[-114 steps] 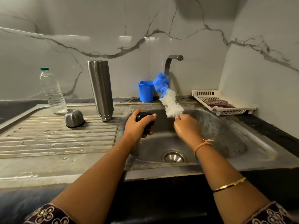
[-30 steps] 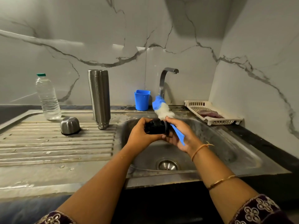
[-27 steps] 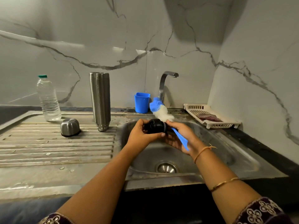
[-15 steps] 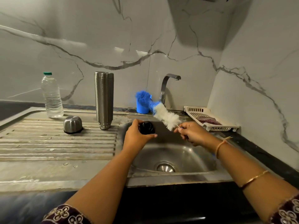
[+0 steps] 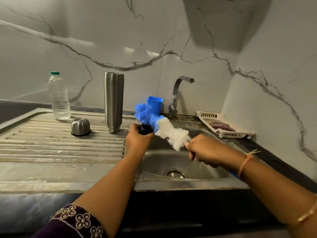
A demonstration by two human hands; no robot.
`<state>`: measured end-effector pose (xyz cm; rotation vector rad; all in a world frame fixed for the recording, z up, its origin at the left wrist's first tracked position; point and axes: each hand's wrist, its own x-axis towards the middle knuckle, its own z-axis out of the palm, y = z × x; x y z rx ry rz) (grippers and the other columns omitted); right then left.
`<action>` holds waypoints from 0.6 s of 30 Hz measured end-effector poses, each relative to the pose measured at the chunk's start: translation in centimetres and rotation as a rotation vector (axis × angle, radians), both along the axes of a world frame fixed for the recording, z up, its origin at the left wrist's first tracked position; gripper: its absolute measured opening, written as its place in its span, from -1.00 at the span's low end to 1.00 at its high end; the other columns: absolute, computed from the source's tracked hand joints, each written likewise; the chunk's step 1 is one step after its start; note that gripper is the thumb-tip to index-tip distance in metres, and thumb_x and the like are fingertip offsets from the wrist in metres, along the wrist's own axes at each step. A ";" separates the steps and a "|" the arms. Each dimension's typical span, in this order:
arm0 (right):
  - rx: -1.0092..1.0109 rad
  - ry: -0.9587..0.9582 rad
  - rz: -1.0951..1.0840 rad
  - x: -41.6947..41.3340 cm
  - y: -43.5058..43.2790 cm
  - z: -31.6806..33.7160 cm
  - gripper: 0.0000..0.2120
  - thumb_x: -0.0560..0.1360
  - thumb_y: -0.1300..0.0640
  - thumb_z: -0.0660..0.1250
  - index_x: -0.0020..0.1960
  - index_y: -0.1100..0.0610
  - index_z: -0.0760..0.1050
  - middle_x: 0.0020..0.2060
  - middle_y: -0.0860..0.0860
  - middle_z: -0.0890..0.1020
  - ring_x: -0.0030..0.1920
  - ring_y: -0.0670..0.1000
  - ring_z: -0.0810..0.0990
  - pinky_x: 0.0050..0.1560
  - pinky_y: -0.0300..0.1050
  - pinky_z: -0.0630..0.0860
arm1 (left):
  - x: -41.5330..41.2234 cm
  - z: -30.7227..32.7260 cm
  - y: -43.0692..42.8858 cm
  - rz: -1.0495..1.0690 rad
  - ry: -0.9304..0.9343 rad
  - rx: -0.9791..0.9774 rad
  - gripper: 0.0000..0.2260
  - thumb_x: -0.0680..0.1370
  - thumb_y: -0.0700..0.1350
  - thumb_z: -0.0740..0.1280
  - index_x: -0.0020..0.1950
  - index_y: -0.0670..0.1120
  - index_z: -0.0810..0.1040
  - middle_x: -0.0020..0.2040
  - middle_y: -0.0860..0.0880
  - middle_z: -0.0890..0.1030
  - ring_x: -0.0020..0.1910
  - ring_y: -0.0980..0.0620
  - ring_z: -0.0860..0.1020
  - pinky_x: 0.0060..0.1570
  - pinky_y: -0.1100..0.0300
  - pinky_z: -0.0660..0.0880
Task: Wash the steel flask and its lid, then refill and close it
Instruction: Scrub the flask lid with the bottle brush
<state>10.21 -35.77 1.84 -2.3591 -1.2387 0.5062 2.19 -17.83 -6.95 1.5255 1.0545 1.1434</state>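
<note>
Head view: over the sink (image 5: 154,169), a black lid (image 5: 143,131) is gripped by curled fingers of the left hand (image 5: 137,140), partly hidden by a blue-and-white brush (image 5: 169,133) clasped in the right hand (image 5: 205,152). The steel flask (image 5: 113,102) is stood on the draining board (image 5: 51,145), between 1 steel cap (image 5: 80,127) and a blue cup (image 5: 154,104).
</note>
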 end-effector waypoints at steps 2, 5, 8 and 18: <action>0.001 -0.029 -0.021 -0.7 0.4 0.1 -0.64 0.61 0.11 0.09 -0.30 0.16 0.44 -0.47 0.03 0.40 -0.54 -0.03 0.28 -0.57 -0.26 0.19 | 0.1 0.1 -0.8 -0.060 0.058 0.112 -0.59 0.37 -0.06 0.52 0.14 0.00 0.45 0.00 0.07 0.56 -0.04 0.06 0.52 -0.06 0.21 0.40; 0.042 -0.105 -0.013 -1.3 1.5 0.3 -0.67 0.62 0.12 0.06 -0.30 0.10 0.35 -0.42 0.02 0.38 -0.47 -0.05 0.31 -0.50 -0.23 0.23 | 0.2 0.4 -2.0 -0.116 0.109 0.243 -0.55 0.36 0.01 0.53 0.18 0.02 0.46 -0.04 0.16 0.51 -0.04 0.15 0.49 -0.04 0.25 0.38; 0.037 -0.109 0.011 -1.8 2.0 0.2 -0.71 0.62 0.11 0.05 -0.17 0.17 0.45 -0.38 0.00 0.37 -0.43 -0.06 0.31 -0.46 -0.23 0.23 | 0.1 0.5 -1.6 -0.072 0.042 0.178 -0.60 0.38 -0.07 0.52 0.16 0.01 0.47 -0.02 0.10 0.56 -0.05 0.13 0.51 -0.06 0.26 0.39; 0.017 -0.282 0.034 -2.2 2.8 0.0 -0.69 0.61 0.17 0.03 0.16 0.29 0.46 0.09 0.22 0.55 -0.10 0.11 0.42 -0.11 -0.10 0.31 | 0.7 0.8 -2.5 -0.153 0.071 0.177 -0.63 0.38 -0.09 0.52 0.08 -0.02 0.43 -0.12 0.12 0.50 -0.13 0.15 0.47 -0.18 0.36 0.33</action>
